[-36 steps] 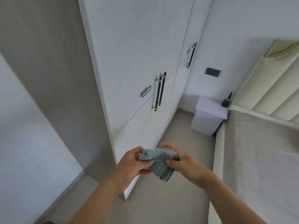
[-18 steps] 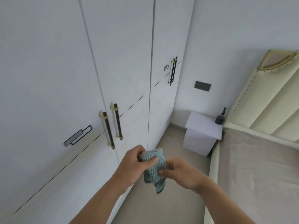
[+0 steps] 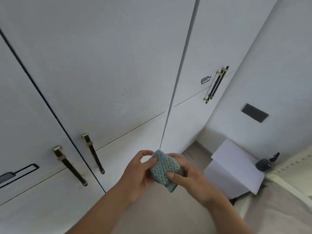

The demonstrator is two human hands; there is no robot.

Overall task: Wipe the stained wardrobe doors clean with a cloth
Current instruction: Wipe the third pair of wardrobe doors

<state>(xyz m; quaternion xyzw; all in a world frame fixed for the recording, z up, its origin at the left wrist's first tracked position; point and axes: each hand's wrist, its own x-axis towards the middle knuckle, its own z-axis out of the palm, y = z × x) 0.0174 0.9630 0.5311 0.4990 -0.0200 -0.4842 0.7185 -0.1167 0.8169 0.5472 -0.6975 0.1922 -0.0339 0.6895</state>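
A folded teal knitted cloth (image 3: 163, 169) sits between both hands, low in the middle of the view. My left hand (image 3: 138, 173) pinches its left edge with thumb and fingers. My right hand (image 3: 187, 176) grips its right side, thumb on top. White wardrobe doors (image 3: 104, 68) fill the left and centre, just beyond the hands. A faint scuffed, radiating mark (image 3: 125, 99) shows on the middle door. Two dark bar handles with brass ends (image 3: 70, 166) stand at lower left, and another pair of bar handles (image 3: 216, 84) is at the far right door.
A white bedside cabinet (image 3: 236, 168) stands in the corner with a dark bottle (image 3: 265, 163) on it. A bed (image 3: 287, 208) runs along the right edge. A dark wall plate (image 3: 254, 113) sits on the right wall. Beige floor (image 3: 190, 154) lies between wardrobe and bed.
The view has swung right and closer to the doors. Both hands keep hold of the cloth and have gathered it into a tighter fold, raised slightly.
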